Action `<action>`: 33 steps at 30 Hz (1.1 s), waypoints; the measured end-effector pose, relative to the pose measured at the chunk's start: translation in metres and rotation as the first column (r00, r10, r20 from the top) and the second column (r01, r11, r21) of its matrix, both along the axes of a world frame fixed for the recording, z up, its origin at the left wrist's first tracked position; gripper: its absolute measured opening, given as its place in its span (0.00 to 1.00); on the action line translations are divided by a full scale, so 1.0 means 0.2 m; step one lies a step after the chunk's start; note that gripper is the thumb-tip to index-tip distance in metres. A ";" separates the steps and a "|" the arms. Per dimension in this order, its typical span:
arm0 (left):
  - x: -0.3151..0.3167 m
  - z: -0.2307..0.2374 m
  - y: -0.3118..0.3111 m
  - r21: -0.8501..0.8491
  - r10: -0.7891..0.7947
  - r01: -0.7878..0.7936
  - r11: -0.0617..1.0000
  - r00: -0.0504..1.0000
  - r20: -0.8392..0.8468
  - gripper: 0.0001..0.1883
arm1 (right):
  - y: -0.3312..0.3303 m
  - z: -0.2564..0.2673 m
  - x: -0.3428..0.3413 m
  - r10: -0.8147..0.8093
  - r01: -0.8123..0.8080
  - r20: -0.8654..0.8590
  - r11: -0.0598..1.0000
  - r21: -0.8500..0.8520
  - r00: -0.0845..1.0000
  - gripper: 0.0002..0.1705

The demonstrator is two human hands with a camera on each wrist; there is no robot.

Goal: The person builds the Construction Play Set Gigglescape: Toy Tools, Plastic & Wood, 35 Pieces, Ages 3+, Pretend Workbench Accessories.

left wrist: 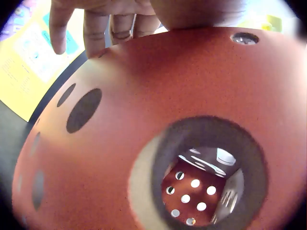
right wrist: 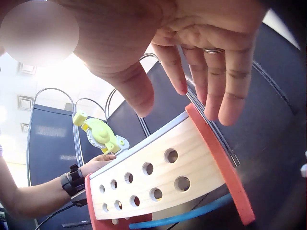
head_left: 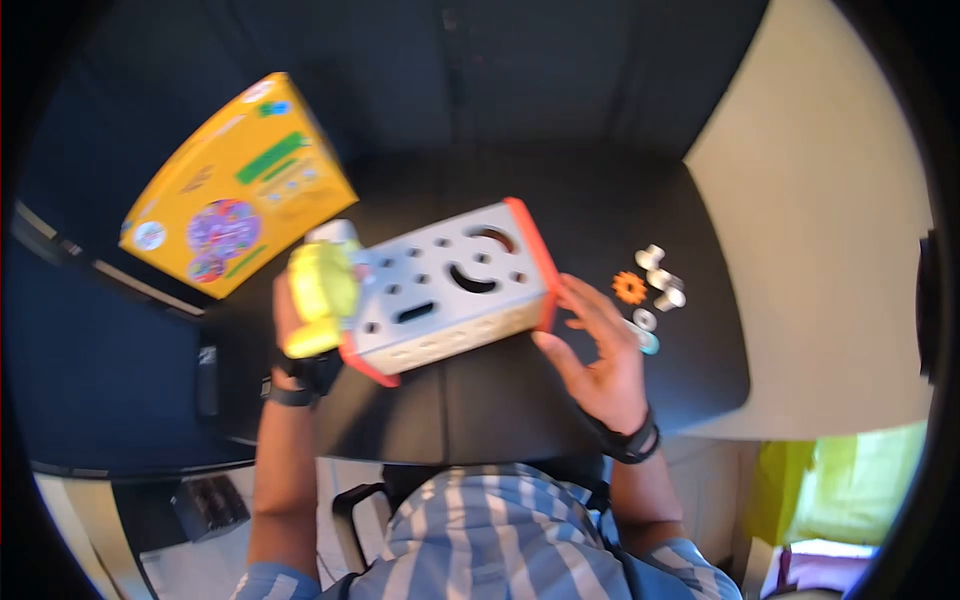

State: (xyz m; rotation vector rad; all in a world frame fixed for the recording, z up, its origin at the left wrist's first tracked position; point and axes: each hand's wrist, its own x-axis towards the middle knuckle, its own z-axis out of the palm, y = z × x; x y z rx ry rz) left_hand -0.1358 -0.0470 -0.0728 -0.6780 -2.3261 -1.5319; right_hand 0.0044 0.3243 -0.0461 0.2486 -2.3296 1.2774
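A toy toolbox (head_left: 437, 265) with a grey slotted top, a pale wooden side (right wrist: 141, 184) full of round holes and red end panels is tilted in front of the person. My left hand (head_left: 285, 315) grips its left end, partly hidden by a yellow-green plastic toy part (head_left: 325, 280) mounted on the top there. In the left wrist view a red end panel (left wrist: 168, 81) fills most of the frame, fingers (left wrist: 96, 31) hanging past its upper edge. Beside the right red end is my right hand (head_left: 605, 370), fingers extended and fingertips close to the panel's edge.
An orange gear (head_left: 629, 288), several white pieces (head_left: 655, 280) and a teal piece (head_left: 648, 343) lie at the right on the black table (head_left: 690, 390). A yellow printed box (head_left: 240, 190) stands at the back left. Under the toolbox runs a blue strip (right wrist: 182, 218).
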 end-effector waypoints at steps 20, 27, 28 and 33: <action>0.34 -0.12 0.19 0.336 0.216 -0.255 0.907 0.965 0.150 0.32 | 1.00 -0.36 -0.01 -0.499 0.431 0.248 0.857 0.282 0.830 0.38; 0.51 -0.13 0.15 0.351 0.193 -0.212 0.912 0.977 0.089 0.37 | 0.95 -0.24 -0.12 -0.515 0.431 0.193 0.831 0.351 0.835 0.33; 0.53 -0.12 0.15 0.352 0.193 -0.212 0.912 0.977 0.089 0.37 | 0.96 -0.23 -0.17 -0.510 0.436 0.166 0.833 0.341 0.844 0.30; 0.61 -0.16 0.06 0.350 0.331 -0.338 0.874 0.940 0.081 0.23 | 1.09 -0.30 -0.43 -0.418 0.308 0.161 0.834 0.458 0.894 0.21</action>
